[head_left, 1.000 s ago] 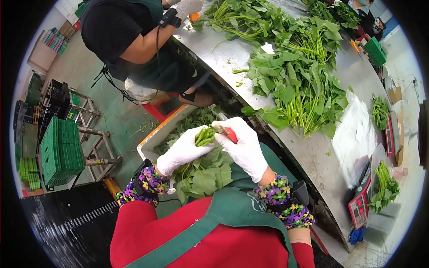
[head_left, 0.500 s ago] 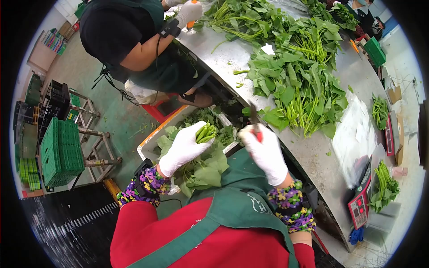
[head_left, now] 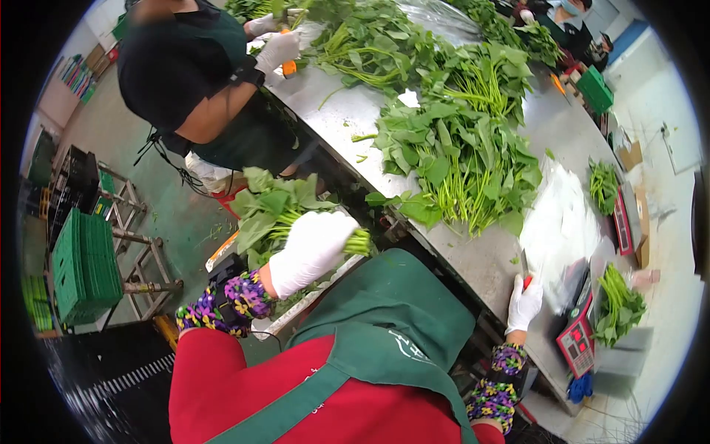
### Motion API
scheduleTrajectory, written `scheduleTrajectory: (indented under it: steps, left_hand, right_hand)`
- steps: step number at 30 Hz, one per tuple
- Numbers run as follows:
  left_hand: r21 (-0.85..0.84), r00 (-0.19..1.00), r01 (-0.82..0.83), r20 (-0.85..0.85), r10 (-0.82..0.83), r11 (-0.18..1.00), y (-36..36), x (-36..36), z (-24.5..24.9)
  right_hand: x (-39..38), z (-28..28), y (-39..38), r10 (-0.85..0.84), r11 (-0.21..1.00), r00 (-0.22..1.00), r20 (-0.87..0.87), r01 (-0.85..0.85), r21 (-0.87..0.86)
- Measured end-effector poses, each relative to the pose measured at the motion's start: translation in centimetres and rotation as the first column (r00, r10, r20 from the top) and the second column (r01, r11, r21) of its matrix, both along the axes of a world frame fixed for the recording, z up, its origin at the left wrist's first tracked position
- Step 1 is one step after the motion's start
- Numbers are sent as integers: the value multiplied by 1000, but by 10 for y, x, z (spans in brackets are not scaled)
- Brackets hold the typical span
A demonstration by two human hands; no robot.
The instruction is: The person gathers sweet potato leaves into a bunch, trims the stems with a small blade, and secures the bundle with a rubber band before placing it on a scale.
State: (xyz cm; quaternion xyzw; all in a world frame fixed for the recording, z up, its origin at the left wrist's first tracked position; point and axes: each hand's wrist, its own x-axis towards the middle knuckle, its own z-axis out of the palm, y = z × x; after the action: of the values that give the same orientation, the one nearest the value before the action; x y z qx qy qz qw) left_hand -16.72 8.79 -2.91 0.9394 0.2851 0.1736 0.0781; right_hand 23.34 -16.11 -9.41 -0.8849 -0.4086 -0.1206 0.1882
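My gloved left hand (head_left: 316, 248) is closed around a bunch of leafy greens (head_left: 270, 211). Its leaves fan out to the upper left, and the stem ends poke out on the right, over a white bin. At the steel table's near edge, my gloved right hand (head_left: 523, 305) grips a red-handled knife (head_left: 527, 282), whose thin blade is hard to see against the table. Just past that hand lie clear plastic bags (head_left: 558, 226). A large heap of leafy greens (head_left: 466, 155) covers the table's middle.
A red scale (head_left: 577, 339) stands at the table's right, beside a small bunch of greens (head_left: 620, 303). Across the corner, a co-worker in a dark apron (head_left: 185, 81) handles greens with gloved hands. Green crates (head_left: 85, 266) are stacked on the left.
My right hand has moved right with the knife, from beside the left hand to the table edge. The bunch in my left hand has turned, so its leaves now point up and left.
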Motion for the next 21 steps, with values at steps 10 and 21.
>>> scheduleTrajectory:
  steps: [10,21]
  left_hand:
    - [55,942,296,-180,-283,953,-23,76,-2]
    - [174,939,319,-188,-287,932,-29,108,-3]
  right_hand:
    - [-172,95,87,581,809,814,22,-574,-125]
    - [-187,29,119,451,888,892,-34,-452,-87]
